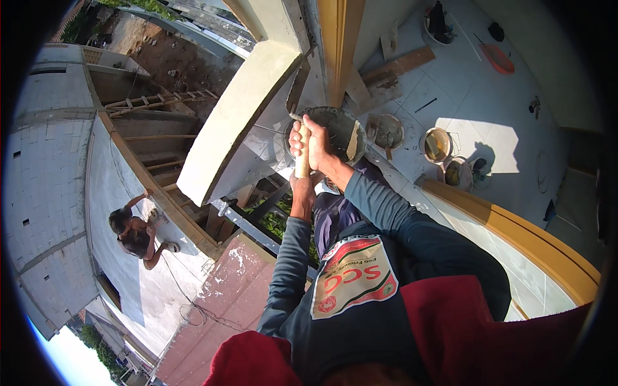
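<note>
My right hand is closed round the light wooden handle of a trowel. Below it, my left hand grips the handle's lower end. The trowel's dark blade, seen nearly edge-on, points up beside the curved pale ledge. Right behind my hands is a dark round basin with grey wet mortar inside, partly hidden by my right hand.
An open drop with beams and metal bars lies left of my legs. Another person crouches on a lower surface at left. Buckets, boards and an orange container stand on the tiled floor at right, behind a yellow-brown frame.
</note>
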`<state>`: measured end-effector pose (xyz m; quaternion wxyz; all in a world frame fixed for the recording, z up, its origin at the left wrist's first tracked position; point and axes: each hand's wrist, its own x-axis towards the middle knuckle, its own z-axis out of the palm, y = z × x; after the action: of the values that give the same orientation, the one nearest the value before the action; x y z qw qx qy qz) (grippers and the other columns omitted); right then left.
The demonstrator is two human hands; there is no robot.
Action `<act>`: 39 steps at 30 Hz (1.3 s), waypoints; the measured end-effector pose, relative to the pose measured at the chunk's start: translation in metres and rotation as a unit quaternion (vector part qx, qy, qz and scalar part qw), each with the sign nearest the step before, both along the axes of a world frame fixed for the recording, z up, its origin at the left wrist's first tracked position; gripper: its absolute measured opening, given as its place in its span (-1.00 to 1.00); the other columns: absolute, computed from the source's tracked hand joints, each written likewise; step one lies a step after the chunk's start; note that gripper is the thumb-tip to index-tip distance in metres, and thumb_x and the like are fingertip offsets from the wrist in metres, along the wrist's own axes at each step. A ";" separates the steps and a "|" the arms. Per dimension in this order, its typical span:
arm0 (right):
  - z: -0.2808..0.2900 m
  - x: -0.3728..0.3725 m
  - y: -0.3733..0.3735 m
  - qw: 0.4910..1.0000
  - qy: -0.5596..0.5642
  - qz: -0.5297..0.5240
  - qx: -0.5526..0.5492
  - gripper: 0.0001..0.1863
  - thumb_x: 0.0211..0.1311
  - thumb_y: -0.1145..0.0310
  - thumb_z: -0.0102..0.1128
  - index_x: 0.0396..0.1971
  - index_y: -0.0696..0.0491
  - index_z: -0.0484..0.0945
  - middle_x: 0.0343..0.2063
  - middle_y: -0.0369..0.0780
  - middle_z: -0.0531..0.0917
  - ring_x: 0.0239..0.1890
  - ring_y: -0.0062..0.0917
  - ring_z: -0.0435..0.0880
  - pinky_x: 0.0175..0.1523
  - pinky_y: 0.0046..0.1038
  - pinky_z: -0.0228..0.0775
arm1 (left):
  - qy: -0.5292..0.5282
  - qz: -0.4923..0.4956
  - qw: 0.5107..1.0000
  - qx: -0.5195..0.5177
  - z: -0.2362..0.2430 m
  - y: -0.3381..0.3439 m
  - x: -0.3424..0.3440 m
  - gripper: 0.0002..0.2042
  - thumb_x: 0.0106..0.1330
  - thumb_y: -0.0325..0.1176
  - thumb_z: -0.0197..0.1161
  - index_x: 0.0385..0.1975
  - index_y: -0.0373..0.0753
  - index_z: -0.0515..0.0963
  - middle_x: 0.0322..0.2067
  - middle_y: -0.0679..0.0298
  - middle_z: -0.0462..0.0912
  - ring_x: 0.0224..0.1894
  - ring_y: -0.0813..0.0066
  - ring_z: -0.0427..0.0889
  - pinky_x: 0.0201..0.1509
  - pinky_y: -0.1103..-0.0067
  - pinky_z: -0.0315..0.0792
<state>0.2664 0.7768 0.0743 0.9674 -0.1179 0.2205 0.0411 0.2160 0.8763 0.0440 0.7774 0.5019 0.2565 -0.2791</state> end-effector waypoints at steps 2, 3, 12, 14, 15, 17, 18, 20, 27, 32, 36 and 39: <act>0.000 0.003 -0.001 1.000 -0.003 -0.008 0.000 -0.62 0.32 -0.06 -0.06 -0.47 -0.05 0.34 -0.65 -0.38 0.32 -0.67 -0.66 0.29 -0.59 -0.57 0.20 | -0.024 0.002 1.000 0.007 -0.010 -0.006 -0.004 -0.69 0.35 -0.41 0.12 0.02 -0.42 0.37 -0.11 0.10 0.54 -0.20 0.33 0.65 -0.21 0.44 0.66; 0.002 0.007 0.000 1.000 -0.008 -0.015 0.004 -0.63 0.32 -0.06 -0.07 -0.47 -0.05 0.34 -0.66 -0.38 0.33 -0.67 -0.66 0.29 -0.59 -0.57 0.20 | -0.050 0.005 0.999 0.018 -0.017 -0.003 -0.004 -0.71 0.35 -0.43 0.09 0.00 -0.43 0.37 -0.15 0.10 0.55 -0.25 0.33 0.66 -0.25 0.46 0.66; -0.001 0.010 -0.016 1.000 -0.015 -0.024 0.001 -0.62 0.33 -0.08 -0.07 -0.46 -0.06 0.35 -0.69 -0.36 0.35 -0.69 -0.64 0.31 -0.59 -0.54 0.22 | 0.003 -0.060 0.998 0.028 -0.041 0.007 -0.001 -0.73 0.32 -0.55 0.01 0.00 -0.44 0.31 -0.14 0.05 0.55 -0.24 0.22 0.66 -0.19 0.38 0.65; 0.002 -0.006 0.000 1.000 0.011 0.002 0.012 -0.62 0.32 -0.06 -0.06 -0.45 -0.05 0.35 -0.68 -0.35 0.36 -0.69 -0.64 0.32 -0.61 -0.54 0.22 | -0.008 0.009 0.999 -0.036 -0.035 0.004 -0.005 -0.60 0.35 -0.42 0.13 0.15 -0.39 0.29 -0.03 0.09 0.50 -0.12 0.27 0.63 -0.16 0.44 0.65; 0.007 -0.011 0.010 1.000 0.011 0.002 -0.015 -0.63 0.32 -0.04 -0.04 -0.45 -0.04 0.35 -0.68 -0.35 0.37 -0.70 -0.63 0.32 -0.61 -0.53 0.22 | -0.010 0.040 0.997 -0.061 -0.033 0.005 -0.005 -0.60 0.36 -0.41 0.12 0.16 -0.36 0.28 -0.02 0.09 0.49 -0.10 0.26 0.62 -0.14 0.42 0.64; 0.015 -0.014 0.019 0.999 0.012 0.001 -0.032 -0.64 0.33 -0.02 -0.05 -0.45 -0.02 0.34 -0.68 -0.33 0.37 -0.70 -0.62 0.31 -0.60 -0.51 0.22 | -0.030 0.021 0.999 -0.035 -0.033 0.008 -0.007 -0.59 0.37 -0.39 0.10 0.18 -0.32 0.25 0.01 0.10 0.47 -0.07 0.26 0.60 -0.11 0.38 0.62; 0.017 -0.014 0.021 0.999 0.010 -0.003 -0.034 -0.64 0.34 -0.01 -0.06 -0.45 -0.01 0.34 -0.67 -0.33 0.37 -0.69 -0.61 0.31 -0.60 -0.51 0.22 | -0.040 0.007 0.999 -0.022 -0.033 0.008 -0.008 -0.59 0.38 -0.38 0.10 0.19 -0.29 0.24 0.02 0.11 0.47 -0.05 0.25 0.59 -0.10 0.36 0.62; 0.018 -0.007 0.019 1.000 0.007 -0.016 -0.014 -0.64 0.34 0.00 -0.06 -0.45 -0.01 0.34 -0.67 -0.33 0.36 -0.69 -0.62 0.31 -0.59 -0.52 0.22 | -0.055 -0.011 0.998 -0.007 -0.036 0.009 -0.010 -0.59 0.40 -0.36 0.08 0.21 -0.25 0.22 0.04 0.12 0.45 -0.01 0.25 0.57 -0.07 0.31 0.60; 0.011 -0.008 0.014 1.000 0.015 -0.009 0.003 -0.63 0.33 -0.06 -0.06 -0.45 -0.05 0.34 -0.65 -0.38 0.33 -0.67 -0.65 0.30 -0.58 -0.55 0.19 | -0.063 -0.025 0.998 -0.001 -0.035 0.011 -0.011 -0.58 0.42 -0.33 0.05 0.24 -0.17 0.19 0.09 0.14 0.42 0.05 0.24 0.54 -0.02 0.26 0.58; 0.011 -0.003 0.012 1.000 0.000 -0.008 -0.001 -0.63 0.32 -0.06 -0.05 -0.45 -0.05 0.35 -0.65 -0.38 0.34 -0.66 -0.66 0.31 -0.59 -0.56 0.20 | -0.037 -0.032 0.999 0.010 -0.037 0.017 -0.013 -0.58 0.43 -0.33 0.04 0.25 -0.16 0.18 0.10 0.13 0.42 0.05 0.24 0.54 -0.02 0.27 0.58; 0.011 -0.002 0.011 1.000 -0.002 -0.015 -0.005 -0.63 0.31 -0.07 -0.04 -0.45 -0.05 0.34 -0.65 -0.38 0.34 -0.66 -0.66 0.31 -0.59 -0.56 0.21 | -0.003 -0.026 0.999 0.026 -0.031 0.015 -0.016 -0.61 0.40 -0.39 0.04 0.20 -0.23 0.21 0.03 0.11 0.45 -0.04 0.24 0.58 -0.08 0.31 0.60; 0.011 -0.001 0.013 1.000 0.011 -0.019 -0.011 -0.62 0.31 -0.07 -0.04 -0.45 -0.05 0.34 -0.65 -0.38 0.33 -0.67 -0.66 0.31 -0.59 -0.57 0.20 | -0.005 0.033 0.999 0.034 -0.025 0.011 -0.017 -0.69 0.31 -0.56 0.04 0.05 -0.42 0.32 -0.17 0.05 0.55 -0.30 0.26 0.68 -0.28 0.43 0.68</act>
<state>0.2655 0.7902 0.0857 0.9641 -0.1242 0.2339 0.0214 0.1993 0.8874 0.0187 0.7700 0.5203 0.2787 -0.2422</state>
